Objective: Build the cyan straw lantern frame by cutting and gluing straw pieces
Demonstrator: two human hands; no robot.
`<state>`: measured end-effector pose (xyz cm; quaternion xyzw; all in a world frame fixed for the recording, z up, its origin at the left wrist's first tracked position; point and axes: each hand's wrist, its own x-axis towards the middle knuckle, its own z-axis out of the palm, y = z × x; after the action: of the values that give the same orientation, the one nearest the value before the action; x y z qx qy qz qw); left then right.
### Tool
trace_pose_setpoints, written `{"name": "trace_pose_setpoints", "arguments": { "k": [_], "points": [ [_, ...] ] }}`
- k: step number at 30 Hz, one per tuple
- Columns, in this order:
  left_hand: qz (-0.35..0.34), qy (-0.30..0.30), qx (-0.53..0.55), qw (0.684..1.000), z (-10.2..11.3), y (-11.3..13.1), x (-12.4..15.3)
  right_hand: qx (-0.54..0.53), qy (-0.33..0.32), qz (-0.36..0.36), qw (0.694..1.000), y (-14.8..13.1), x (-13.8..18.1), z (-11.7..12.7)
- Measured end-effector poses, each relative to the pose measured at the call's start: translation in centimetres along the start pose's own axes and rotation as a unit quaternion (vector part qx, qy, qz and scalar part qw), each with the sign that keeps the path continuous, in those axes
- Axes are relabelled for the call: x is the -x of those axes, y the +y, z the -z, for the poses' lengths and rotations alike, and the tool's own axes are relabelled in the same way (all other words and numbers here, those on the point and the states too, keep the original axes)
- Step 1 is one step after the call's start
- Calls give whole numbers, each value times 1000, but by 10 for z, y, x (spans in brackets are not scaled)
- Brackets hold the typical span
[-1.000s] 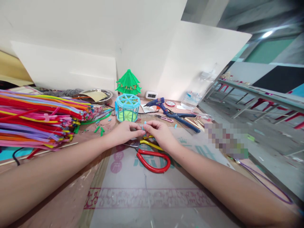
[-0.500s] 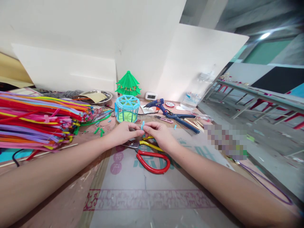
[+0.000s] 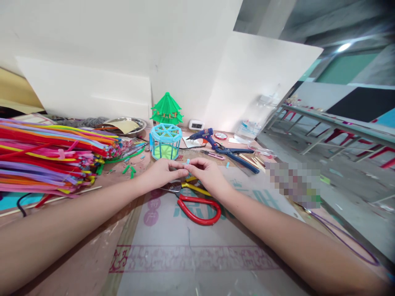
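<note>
**Held item.** Short light-blue piece (image 3: pixel 186 163), fuzzy, probably a pipe-cleaner offcut; too small to tell its exact shape. Located above the counter (image 3: pixel 92 255), just in front of the blue lantern frame (image 3: pixel 166 141), over the scissor blades.

**Left hand** (image 3: pixel 163 172). Fingertips closed on the left end of the light-blue piece; forearm low over the counter.

**Right hand** (image 3: pixel 206 174). Fingertips closed on the right end of the same piece; both hands drawn together, knuckles nearly touching.

**Directly beneath.** Red-handled scissors (image 3: pixel 199 204) lying on the printed sheet (image 3: pixel 197 255), with a yellow-handled tool (image 3: pixel 194 187) crossing just beside them.

**Behind.** Green pagoda model (image 3: pixel 167 108) by the white board; hot-glue gun (image 3: pixel 203 134) and blue pliers (image 3: pixel 237 155) to the right of the frame; small digital clock (image 3: pixel 196 124); metal dish (image 3: pixel 126 123).

**Left side.** Large bundle of coloured pipe cleaners (image 3: pixel 52 152), with green and blue offcuts scattered near its ends.

**Right edge.** Purple wire loop (image 3: pixel 348 240) near the counter's edge.

**Hazards, as judged.**
- Loss of the piece among similar offcuts, through a slackened pinch on so small an object.
- Kinking or uneven bending, through too much force from opposed fingertips.
- A pricked fingertip from an exposed wire end, if present.
- Contact with the scissor blades, through a sudden drop of the hands.
- Knocking of the lantern frame, through a forward lurch.
</note>
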<state>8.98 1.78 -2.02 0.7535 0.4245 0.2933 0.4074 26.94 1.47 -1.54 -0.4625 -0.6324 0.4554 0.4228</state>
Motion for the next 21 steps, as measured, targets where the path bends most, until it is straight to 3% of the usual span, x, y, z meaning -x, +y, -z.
{"name": "trace_pose_setpoints", "arguments": {
  "k": [4,8,12,21],
  "points": [
    [-4,-35,21,999,4,0,1,-35,-19,-7,999,-2,3,-1],
    [8,-32,47,998,6,3,2,-51,-31,-32,998,-5,6,-1],
    [4,-46,55,997,5,1,0,-33,-18,-6,999,-2,4,-1],
    [32,-3,17,999,-1,0,1,3,-2,21,1000,-2,2,-1]
  ]
}}
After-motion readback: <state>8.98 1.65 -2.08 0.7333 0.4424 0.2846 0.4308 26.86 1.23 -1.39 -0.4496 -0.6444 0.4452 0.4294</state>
